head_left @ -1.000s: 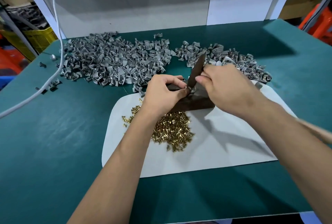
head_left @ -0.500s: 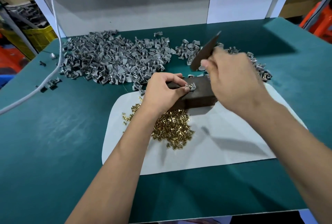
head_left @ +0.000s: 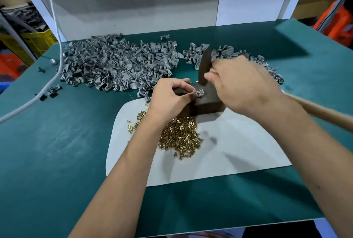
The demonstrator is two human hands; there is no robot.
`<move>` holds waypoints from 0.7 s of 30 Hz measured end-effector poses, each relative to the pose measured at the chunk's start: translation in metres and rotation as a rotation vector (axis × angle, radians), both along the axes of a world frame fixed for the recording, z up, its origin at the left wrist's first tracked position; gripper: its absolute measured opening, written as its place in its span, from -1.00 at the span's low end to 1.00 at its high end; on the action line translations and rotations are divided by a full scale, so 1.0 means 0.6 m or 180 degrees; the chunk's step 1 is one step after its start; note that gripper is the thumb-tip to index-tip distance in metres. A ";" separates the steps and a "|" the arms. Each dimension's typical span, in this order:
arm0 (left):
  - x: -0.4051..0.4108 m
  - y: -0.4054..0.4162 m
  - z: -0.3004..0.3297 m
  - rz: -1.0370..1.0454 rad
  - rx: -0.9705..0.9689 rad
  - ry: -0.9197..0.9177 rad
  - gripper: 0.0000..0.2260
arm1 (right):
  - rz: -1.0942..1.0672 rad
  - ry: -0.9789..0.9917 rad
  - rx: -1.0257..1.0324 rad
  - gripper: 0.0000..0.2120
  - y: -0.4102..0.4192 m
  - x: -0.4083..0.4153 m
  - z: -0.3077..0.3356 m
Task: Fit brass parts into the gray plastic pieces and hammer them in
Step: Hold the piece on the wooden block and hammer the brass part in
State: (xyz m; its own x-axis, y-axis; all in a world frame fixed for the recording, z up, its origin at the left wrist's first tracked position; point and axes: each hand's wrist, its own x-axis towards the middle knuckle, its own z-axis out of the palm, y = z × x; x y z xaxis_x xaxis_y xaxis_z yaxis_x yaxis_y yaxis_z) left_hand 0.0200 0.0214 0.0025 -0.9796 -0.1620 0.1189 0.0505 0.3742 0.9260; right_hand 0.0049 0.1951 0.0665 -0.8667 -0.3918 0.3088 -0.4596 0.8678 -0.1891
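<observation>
My left hand (head_left: 172, 96) pinches a small gray plastic piece (head_left: 198, 92) with a brass part in it on top of a dark block (head_left: 208, 102). My right hand (head_left: 240, 85) grips a hammer; its dark metal head (head_left: 205, 66) stands just above the block's far edge, and its wooden handle (head_left: 321, 112) runs out to the right. A heap of loose brass parts (head_left: 181, 134) lies on a white sheet (head_left: 238, 157) just in front of the block, partly hidden by my left forearm.
A large heap of gray plastic pieces (head_left: 118, 66) covers the green table (head_left: 57, 142) at the back left; a smaller heap (head_left: 225, 51) lies behind my right hand. A white cable (head_left: 57, 33) hangs at the left. A gray back panel (head_left: 133, 8) closes the far side.
The hammer head was down at the piece, rose and tilted back half a second ago, and now stands lower and closer to the block. My left hand has stayed on the piece.
</observation>
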 end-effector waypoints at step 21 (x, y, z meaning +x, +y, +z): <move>-0.003 -0.003 -0.002 0.0004 -0.0099 0.0090 -0.88 | 0.0060 -0.0268 -0.0062 -0.82 -0.014 0.002 -0.014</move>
